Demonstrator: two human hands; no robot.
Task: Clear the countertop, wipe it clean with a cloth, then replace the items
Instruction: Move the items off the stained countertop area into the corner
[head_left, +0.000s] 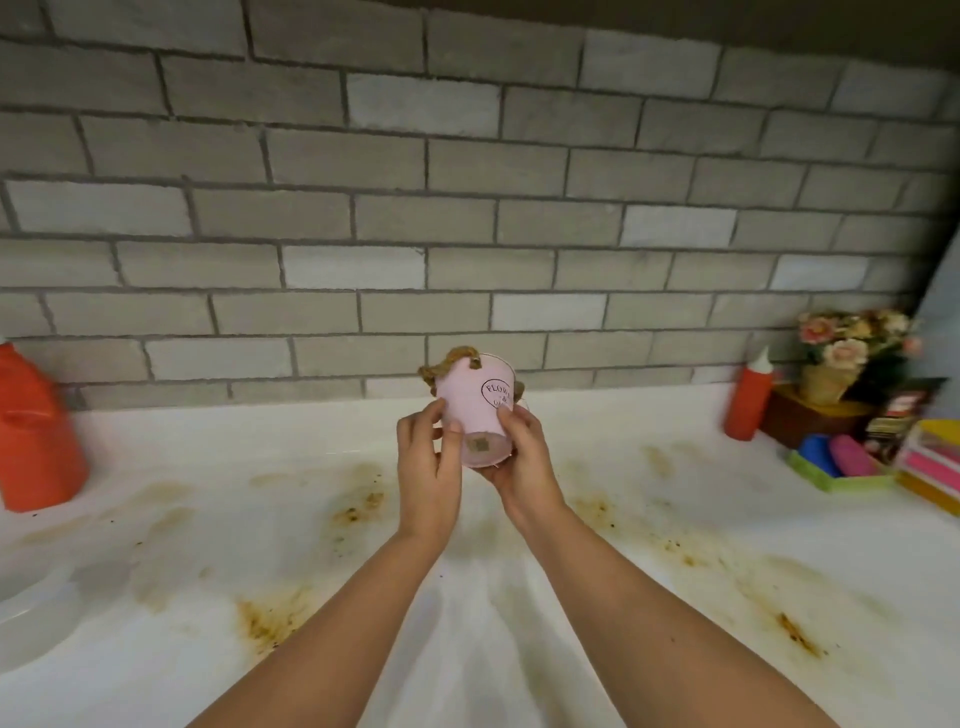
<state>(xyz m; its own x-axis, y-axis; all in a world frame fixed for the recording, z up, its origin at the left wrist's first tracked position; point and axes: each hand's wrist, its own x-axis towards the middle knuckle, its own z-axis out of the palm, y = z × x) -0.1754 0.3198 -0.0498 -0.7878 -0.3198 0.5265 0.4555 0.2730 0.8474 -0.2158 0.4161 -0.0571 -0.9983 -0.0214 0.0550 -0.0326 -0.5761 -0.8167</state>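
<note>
Precariously gripping tilted pink metal rope-handled bucket (478, 415) between curled left hand (428, 467) and right hand (524, 462); could slip onto stained white countertop (623, 457) below.

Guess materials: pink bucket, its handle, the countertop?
The pink bucket looks like thin painted metal, matte pink, with a rolled rim and a printed oval label; plastic is not excluded. Its handle is coarse twisted brown rope, jute-like. The countertop is smooth white with a soft sheen, stone or laminate, cannot tell which; brown stains sit on its surface.
</note>
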